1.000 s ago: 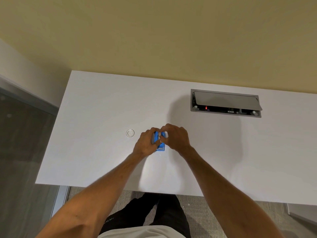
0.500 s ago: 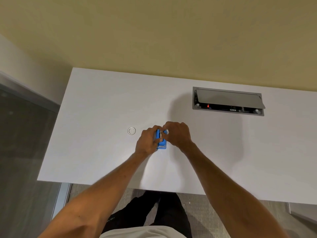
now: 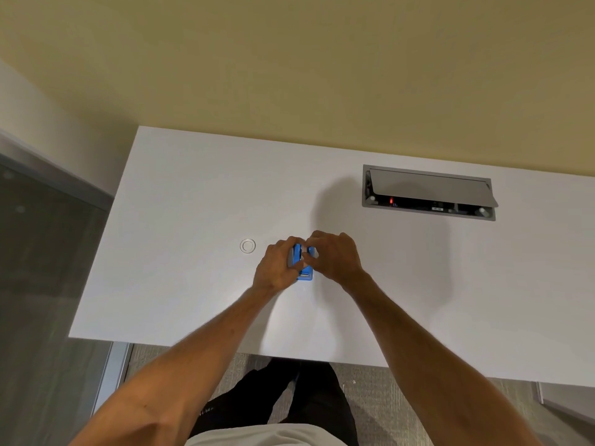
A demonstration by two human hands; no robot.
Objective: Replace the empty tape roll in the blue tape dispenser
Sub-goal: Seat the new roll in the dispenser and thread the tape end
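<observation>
The blue tape dispenser [image 3: 304, 272] stands on the white table [image 3: 180, 220], mostly hidden between my two hands. My left hand [image 3: 278, 263] wraps its left side and holds it. My right hand [image 3: 335, 257] comes in from the right, its fingertips pinched over the dispenser's top; what they pinch is too small to tell. A clear tape roll [image 3: 247, 246] lies flat on the table, a short way left of my left hand and touching nothing.
A grey cable box with a half-raised lid [image 3: 428, 191] is sunk into the table at the back right. The table's left edge [image 3: 96, 268] and near edge are close; a yellow wall stands behind it.
Both hands have stayed on the dispenser. My right fingertips have shifted slightly over its top, and the head camera has moved a little.
</observation>
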